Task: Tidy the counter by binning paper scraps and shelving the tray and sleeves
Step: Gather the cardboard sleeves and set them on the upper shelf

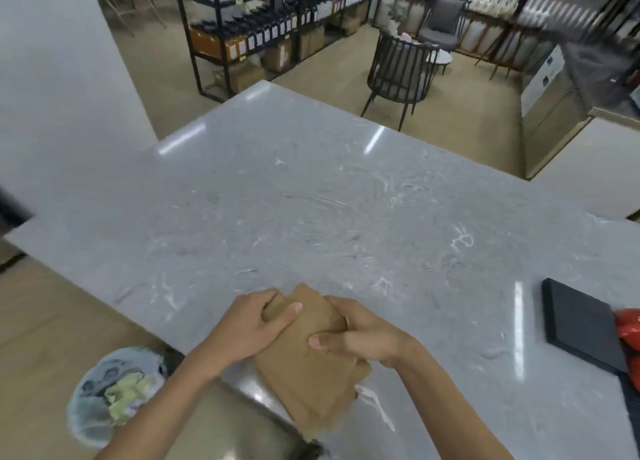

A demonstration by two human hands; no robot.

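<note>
Sleeves (311,366), a flat stack of brown paper pieces, sit at the lower centre of the frame, held over the near edge of the surface (346,200) by both hands. Left hand (249,324) closes on the stack's upper left side, thumb on top and fingers curled under; right hand (360,338) closes on the right side, thumb pressed flat on the top sheet. Edges of the stack are uneven at its lower end, with several corners fanned out. Judgement: the step in hand is squaring the stack before shelving; it would be done best by tapping one long edge on the surface while the fingers keep light, even pressure, so that no sheet slides free over the edge. Bin (114,394), lower left of the frame, stands on the floor just beside the surface and holds pale crumpled paper in a clear liner; loose sheets could drop into it. Tray (578,324), a dark flat slab at the right edge of the frame, lies on the surface well apart from the hands, with a red item (628,328) touching its far right side; this item may hinder lifting the tray. Middle of the surface is bare. Black shelving (256,34) and chairs (401,68) stand on the floor beyond, upper frame.
</note>
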